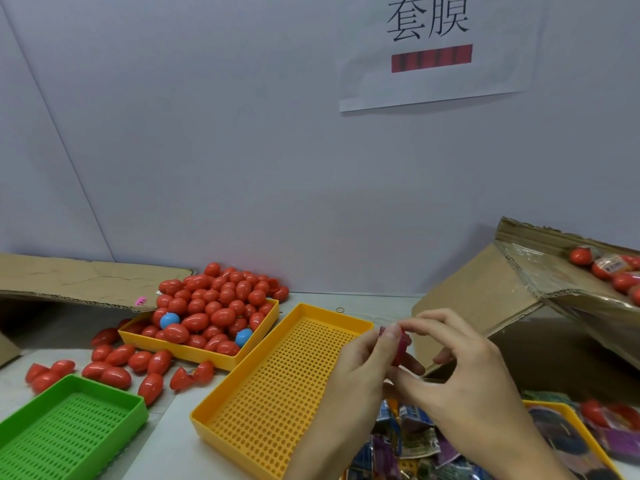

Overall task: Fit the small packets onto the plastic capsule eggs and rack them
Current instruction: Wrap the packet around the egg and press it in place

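At lower right of the frame we find both hands pinching 1 capsule egg between them, left hand and right hand each gripping it, its long axis roughly upright, directly right of the empty yellow rack, the left hand nearer.

A printed paper sign hangs on the wall; a rubber band lies on the table.

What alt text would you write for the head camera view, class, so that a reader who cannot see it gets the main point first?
Two hands, left hand and right hand, hold a small capsule egg above an empty yellow perforated tray. Behind it, another yellow tray is heaped with red eggs, and a green tray sits at the left. Small packets lie below the hands.
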Demonstrator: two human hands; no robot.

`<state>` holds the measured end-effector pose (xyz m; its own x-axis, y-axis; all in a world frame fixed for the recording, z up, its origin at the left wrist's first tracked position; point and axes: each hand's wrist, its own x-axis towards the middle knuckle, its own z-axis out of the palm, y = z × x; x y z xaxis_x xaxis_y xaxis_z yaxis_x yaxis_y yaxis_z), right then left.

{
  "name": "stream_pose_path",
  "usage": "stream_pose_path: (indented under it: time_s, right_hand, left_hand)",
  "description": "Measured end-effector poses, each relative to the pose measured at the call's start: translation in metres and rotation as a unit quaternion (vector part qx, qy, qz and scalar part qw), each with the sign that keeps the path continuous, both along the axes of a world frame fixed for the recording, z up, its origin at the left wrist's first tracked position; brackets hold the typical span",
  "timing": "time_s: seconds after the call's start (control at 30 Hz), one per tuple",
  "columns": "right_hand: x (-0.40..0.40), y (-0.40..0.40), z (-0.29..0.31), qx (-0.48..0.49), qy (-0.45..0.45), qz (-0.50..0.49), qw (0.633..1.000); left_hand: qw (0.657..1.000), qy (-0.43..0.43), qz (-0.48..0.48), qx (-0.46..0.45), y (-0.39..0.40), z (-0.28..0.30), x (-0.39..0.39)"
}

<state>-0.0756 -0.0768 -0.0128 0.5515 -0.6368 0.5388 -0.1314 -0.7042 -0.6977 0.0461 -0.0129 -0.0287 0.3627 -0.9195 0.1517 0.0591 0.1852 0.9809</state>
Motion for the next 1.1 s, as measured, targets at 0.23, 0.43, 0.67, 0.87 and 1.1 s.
stream_pose_path:
  time_s: [0.23, 0.43, 0.67, 0.87, 1.1]
  right_hand:
    - [0.0001, -0.001, -0.0003, 0.0, 0.018, 0.023, 1.0]
    - [0.0007, -0.0019, -0.0026, -0.001, 0.025, 0.029, 0.999]
    - [0.0031, -0.0024, -0.005, 0.003, 0.008, 0.023, 1.0]
    - [0.0017, -0.0035, -0.0048, 0.001, 0.007, 0.017, 1.0]
    - [0.0027, -0.0035, -0.005, 0.0, 0.014, 0.025, 1.0]
  left_hand:
    - [0.999, -0.038, -0.004, 0.028, 0.0023, 0.001, 0.0021]
    - [0.996, -0.068, -0.002, 0.05, 0.0031, -0.0002, 0.0049]
    - [0.998, 0.038, -0.001, 0.051, 0.0005, -0.002, 0.001]
    - [0.996, 0.068, 0.016, 0.057, -0.0001, -0.0034, 0.001]
    - [0.995, 0.051, 0.03, 0.076, 0.002, -0.005, 0.0017]
